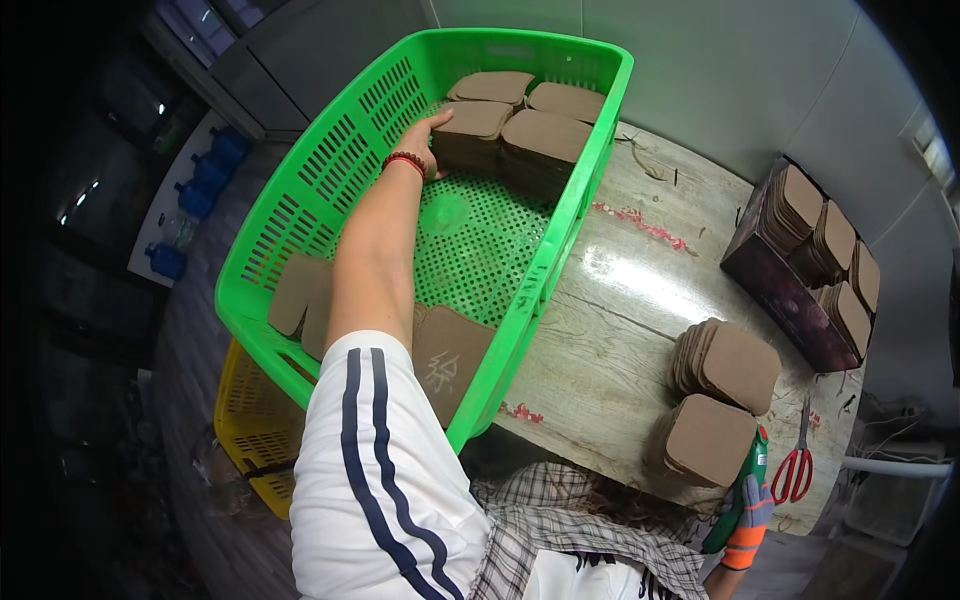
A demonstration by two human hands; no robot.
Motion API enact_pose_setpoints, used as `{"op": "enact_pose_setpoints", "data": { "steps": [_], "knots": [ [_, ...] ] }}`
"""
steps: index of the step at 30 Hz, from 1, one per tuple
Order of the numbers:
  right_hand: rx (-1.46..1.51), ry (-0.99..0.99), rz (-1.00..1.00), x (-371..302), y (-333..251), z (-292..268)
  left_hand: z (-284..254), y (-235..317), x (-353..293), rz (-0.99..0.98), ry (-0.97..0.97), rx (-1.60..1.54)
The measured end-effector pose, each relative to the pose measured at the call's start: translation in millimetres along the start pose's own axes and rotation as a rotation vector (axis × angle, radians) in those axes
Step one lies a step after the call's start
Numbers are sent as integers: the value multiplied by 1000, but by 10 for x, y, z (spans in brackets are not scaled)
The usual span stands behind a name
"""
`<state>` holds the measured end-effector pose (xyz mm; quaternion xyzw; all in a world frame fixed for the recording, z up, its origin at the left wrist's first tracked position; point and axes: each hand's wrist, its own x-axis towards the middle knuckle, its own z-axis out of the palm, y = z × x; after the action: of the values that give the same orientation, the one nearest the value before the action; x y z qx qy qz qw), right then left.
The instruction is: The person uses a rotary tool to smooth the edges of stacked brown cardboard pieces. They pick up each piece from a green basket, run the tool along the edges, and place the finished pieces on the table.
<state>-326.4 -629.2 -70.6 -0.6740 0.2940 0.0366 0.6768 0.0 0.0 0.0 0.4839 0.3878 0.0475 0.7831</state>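
Note:
My bare left hand (428,148), with a red bead bracelet, reaches far into a large green plastic basket (545,300). Its thumb is out and its fingers, partly hidden, lie against the left side of a stack of brown rounded-square pads (472,125). Another pad stack (548,140) stands close to the right of it, with more behind. At the lower right, my right hand (752,515) wears a grey and orange glove. Its fingers are around a long green object (757,462), whose kind I cannot make out, at the table's near edge.
More pads (450,360) lie in the basket's near end. Two pad stacks (738,365) sit on the wooden table (620,340), beside red-handled scissors (793,476). A dark box (785,290) holds further stacks. Below left is a yellow basket (250,410); blue water jugs (195,198) stand beyond.

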Motion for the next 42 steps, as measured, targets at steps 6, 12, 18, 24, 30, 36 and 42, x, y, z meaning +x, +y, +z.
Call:
{"op": "enact_pose_setpoints", "data": {
  "steps": [6, 12, 18, 24, 30, 36, 42],
  "knots": [
    [-21, -29, -26, 65, 57, 11, 73, 142, -67, 30, 123, 34],
    [-33, -14, -12, 13, 29, -33, -41, 74, 65, -3, -36, 129],
    [-27, -25, -20, 9, 16, -37, 3, 49, 55, 44, 82, 208],
    [-336, 8, -483, 167, 211, -202, -38, -4, 5, 166, 86, -77],
    [-43, -45, -1, -44, -57, -35, -138, 417, -444, 332, 9, -203],
    [19, -125, -87, 28, 48, -118, 565, 628, -2162, 485, -462, -236],
    [37, -94, -23, 200, 139, -199, 793, -405, -3484, 437, -733, 82]
  ]
}}
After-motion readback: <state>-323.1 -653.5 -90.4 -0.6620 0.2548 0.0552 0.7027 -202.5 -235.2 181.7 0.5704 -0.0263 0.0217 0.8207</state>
